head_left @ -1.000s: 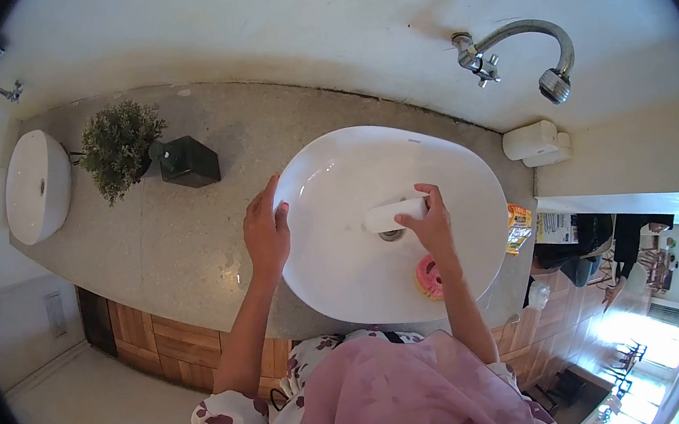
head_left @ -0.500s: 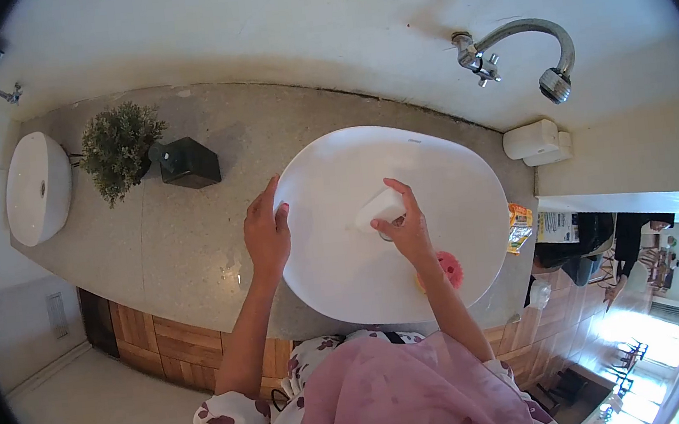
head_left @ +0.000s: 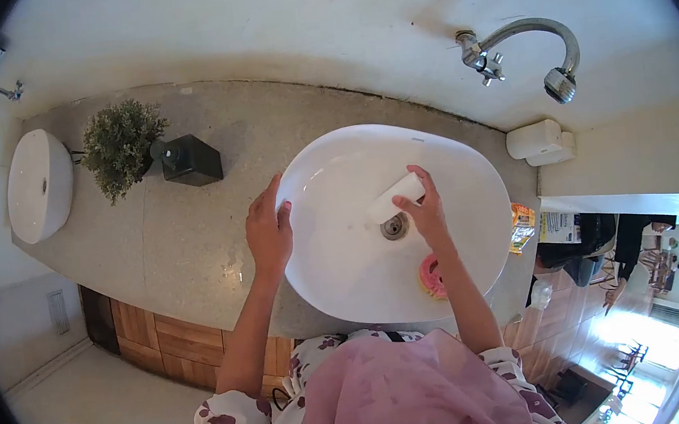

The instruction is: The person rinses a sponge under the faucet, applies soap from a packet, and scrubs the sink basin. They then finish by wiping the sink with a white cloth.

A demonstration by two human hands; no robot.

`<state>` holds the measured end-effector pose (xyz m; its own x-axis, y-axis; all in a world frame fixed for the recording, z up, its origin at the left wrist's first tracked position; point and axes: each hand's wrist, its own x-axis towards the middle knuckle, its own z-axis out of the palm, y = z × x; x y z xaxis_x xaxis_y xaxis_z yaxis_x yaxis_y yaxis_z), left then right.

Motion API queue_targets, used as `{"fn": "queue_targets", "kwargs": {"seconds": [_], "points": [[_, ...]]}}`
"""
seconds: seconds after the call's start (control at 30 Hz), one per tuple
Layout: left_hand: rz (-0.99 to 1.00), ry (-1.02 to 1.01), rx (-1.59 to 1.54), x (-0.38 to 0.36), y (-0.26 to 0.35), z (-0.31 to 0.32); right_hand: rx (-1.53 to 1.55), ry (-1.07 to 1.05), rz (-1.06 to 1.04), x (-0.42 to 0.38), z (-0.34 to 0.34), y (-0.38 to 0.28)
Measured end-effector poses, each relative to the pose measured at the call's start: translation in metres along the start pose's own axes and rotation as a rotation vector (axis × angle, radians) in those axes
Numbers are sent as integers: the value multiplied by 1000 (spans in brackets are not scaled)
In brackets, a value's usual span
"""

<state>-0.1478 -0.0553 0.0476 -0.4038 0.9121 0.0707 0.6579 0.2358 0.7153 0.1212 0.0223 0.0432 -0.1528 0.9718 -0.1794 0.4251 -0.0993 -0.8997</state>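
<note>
My left hand [head_left: 268, 233] holds the left rim of a white oval sink basin [head_left: 339, 291], its thumb over the edge and its fingers along the outside. Inside the basin, my right hand [head_left: 426, 209] is closed on a white block-shaped sponge [head_left: 394, 198], thumb on the near side and fingers over its right end. The sponge lies tilted against the basin's inner surface, just above the metal drain [head_left: 394, 226]. A pink ring-shaped sponge [head_left: 431, 277] sits lower in the basin, partly hidden behind my right forearm.
A chrome tap [head_left: 531, 26] curves out from the wall. Left of the basin stand a dark soap bottle [head_left: 192, 160] and a potted plant [head_left: 122, 152], with a second basin [head_left: 41, 187] beyond. An orange packet [head_left: 521, 226] lies at the right. People are in the background.
My right hand has slid the white sponge up and to the right, uncovering the drain. More of the pink sponge shows. My left hand stays at the rim.
</note>
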Motion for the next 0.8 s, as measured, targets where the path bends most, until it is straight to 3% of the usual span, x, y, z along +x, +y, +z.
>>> {"fn": "queue_targets", "kwargs": {"seconds": [0.07,0.13,0.23,0.33,0.43,0.5,0.57,0.63,0.7,0.77,0.8], "points": [[12,3,4,0,-2,0,-27,43,-23,-3,-1,-11],[27,4,5,0,-1,1,-146,-140,145,-11,1,-21],[20,9,13,-1,-2,1,72,12,-26,6,0,12],[1,-1,20,-1,-1,0,-33,45,-60,5,-1,15],[-4,-8,-5,0,0,1,-57,-112,86,-11,4,-2],[9,-4,-5,0,-2,1,43,-101,82,-7,2,-2],[10,-1,-5,-1,-2,1,142,70,25,4,-1,9],[17,2,-8,-1,-2,1,135,59,25,-2,2,2],[17,-2,6,0,-3,2,-32,-119,105,-16,9,-8],[21,1,0,1,-1,1,-39,-131,102,-11,8,-4],[23,2,-1,0,-1,0,-13,-32,3,-2,6,3]]}}
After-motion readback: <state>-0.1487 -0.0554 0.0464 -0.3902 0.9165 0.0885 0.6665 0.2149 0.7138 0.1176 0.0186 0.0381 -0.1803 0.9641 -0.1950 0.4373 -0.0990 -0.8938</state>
